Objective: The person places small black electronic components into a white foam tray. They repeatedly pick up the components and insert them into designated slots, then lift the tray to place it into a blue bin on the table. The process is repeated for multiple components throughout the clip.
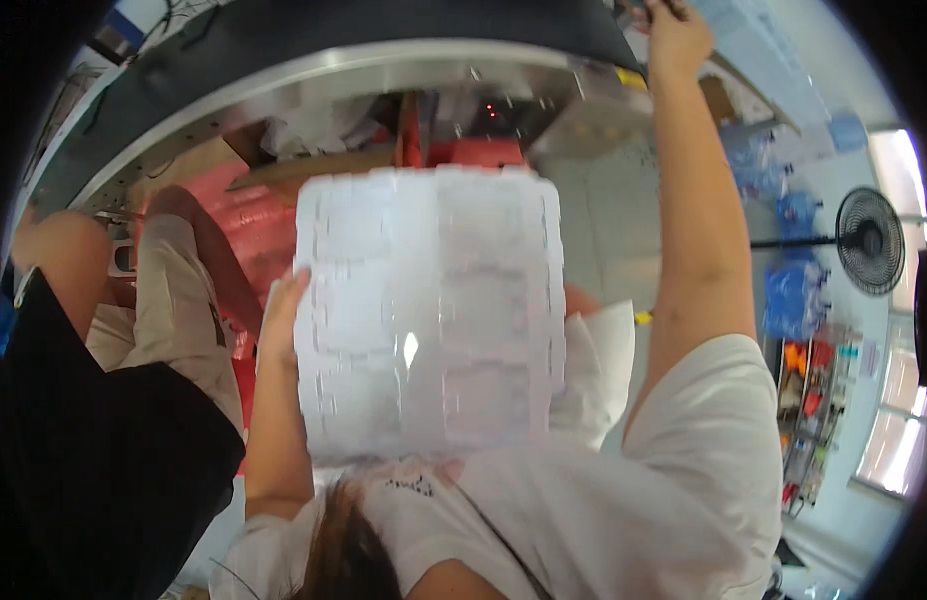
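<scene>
One white tray: moulded plastic, thin and glossy, with shallow compartments in two columns; a paler band and a bright glare run down its middle.
Tray position: in front of the torso, over the lap, short of the bench edge; whether the legs also bear it cannot be told.
Tray contents: nothing distinct made out in the compartments; the surface is blurred.
Left hand: gripping the tray's left edge, thumb at the rim; remaining fingers hidden behind it.
Right hand: arm stretched to the far right end of the bench, well apart from the tray; fingers bent beside a small dark object at the picture's top edge; whether they hold it cannot be told.
Stage, as judged: tray picked up and supported by one hand, not set down on the bench; anything further done or left does not show.
Writing: small dark marks on the white shirt, too blurred to read; none legible on the tray.
Bench: dark top, metal front edge, yellow patch near the right end.
Beneath bench: red sheeting, cardboard, two red lights.
Left neighbour: co-worker in a black garment, knees bare.
Right background: black fan, blue translucent containers, rack of coloured goods.
</scene>
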Tool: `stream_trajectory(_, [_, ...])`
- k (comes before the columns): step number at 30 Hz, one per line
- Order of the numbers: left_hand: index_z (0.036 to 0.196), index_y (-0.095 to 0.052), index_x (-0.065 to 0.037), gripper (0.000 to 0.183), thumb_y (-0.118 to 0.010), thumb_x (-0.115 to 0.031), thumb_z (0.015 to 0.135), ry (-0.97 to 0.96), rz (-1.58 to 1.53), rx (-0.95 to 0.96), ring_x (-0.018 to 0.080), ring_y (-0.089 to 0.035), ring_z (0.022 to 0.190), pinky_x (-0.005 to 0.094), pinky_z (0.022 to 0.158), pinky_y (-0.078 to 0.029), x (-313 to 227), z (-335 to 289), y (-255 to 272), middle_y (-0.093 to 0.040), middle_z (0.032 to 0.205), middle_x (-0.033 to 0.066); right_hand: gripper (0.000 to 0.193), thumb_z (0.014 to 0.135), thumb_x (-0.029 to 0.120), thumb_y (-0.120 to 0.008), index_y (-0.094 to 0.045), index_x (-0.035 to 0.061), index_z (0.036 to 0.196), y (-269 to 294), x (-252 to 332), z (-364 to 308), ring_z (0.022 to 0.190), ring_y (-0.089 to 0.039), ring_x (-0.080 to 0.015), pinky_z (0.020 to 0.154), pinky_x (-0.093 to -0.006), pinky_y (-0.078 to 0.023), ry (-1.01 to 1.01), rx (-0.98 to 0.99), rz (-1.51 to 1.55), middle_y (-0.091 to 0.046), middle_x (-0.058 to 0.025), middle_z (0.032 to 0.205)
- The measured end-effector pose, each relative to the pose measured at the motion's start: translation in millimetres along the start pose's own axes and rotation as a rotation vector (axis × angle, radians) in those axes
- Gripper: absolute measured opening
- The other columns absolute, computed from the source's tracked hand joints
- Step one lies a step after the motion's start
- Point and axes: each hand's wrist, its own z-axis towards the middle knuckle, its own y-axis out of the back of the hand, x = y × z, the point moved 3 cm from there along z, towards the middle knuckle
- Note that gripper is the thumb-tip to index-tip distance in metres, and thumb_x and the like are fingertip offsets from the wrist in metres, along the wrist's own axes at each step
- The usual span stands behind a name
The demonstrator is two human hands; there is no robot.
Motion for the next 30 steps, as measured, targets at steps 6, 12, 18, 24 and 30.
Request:
stream_trajectory(6, [0.102,-0.061,0.002,0.04,-0.063,-0.035,0.086,-0.226,0.478,-0.03,0.0138,-0.059,0.076,0.0274,0.068,-0.046,6.2,62.8,-38.6,-0.064,0.086,0.0058,0.021,0.079,0.006,-0.063,-0.06,-0.0008,0.098,140.6,96.9,-172.2,0.068,-0.056,-0.0115,0.066,-0.0247,-0.045,-0.463,0.538,-0.277,-0.058,-0.0023,0.074])
stream_trajectory(12, [0.083,-0.062,0.004,0.046,-0.071,-0.041,0.077,-0.511,0.976,-0.344,0.0212,-0.058,0.063,0.0342,0.059,-0.046,8.2,62.8,-38.0,-0.06,0.068,0.0111,0.032,0.075,-0.004,-0.062,-0.055,0.0042,0.105,170.2,94.5,-294.3,0.077,-0.056,-0.0111,0.07,-0.0269,-0.046,-0.619,1.0,-0.172,-0.058,-0.002,0.086])
stream_trajectory(18, [0.092,-0.06,0.006,0.051,-0.066,-0.044,0.08,-0.547,1.158,-0.387,0.0334,-0.059,0.082,0.041,0.072,-0.045,16.9,43.4,-64.9,-0.061,0.084,0.0204,0.039,0.077,0.014,-0.066,-0.053,0.0018,0.111,91.3,27.1,-360.6,0.098,-0.057,-0.0335,0.079,-0.0394,-0.046,0.074,1.214,-0.475,-0.06,-0.0167,0.101])
stream_trajectory(24, [0.102,-0.054,0.004,0.038,-0.063,-0.029,0.085,-0.475,1.061,-0.329,0.0344,-0.054,0.091,0.0402,0.084,-0.043,-52.2,-29.1,-87.9,-0.056,0.098,0.0196,0.041,0.081,0.028,-0.065,-0.057,0.0001,0.111,80.4,110.0,-195.9,0.095,-0.059,-0.0303,0.081,-0.0422,-0.047,0.119,0.612,-0.527,-0.062,-0.0179,0.097])
stream_trajectory(30, [0.106,-0.055,0.0,0.029,-0.06,-0.022,0.088,-0.944,1.241,-0.258,0.0305,-0.051,0.099,0.0405,0.09,-0.039,-38.2,6.9,-109.8,-0.055,0.102,0.0149,0.031,0.087,0.021,-0.055,-0.061,-0.0018,0.107,10.0,16.9,44.1,0.098,-0.061,-0.0299,0.086,-0.0363,-0.045,0.194,-0.254,-0.212,-0.064,-0.0194,0.101])
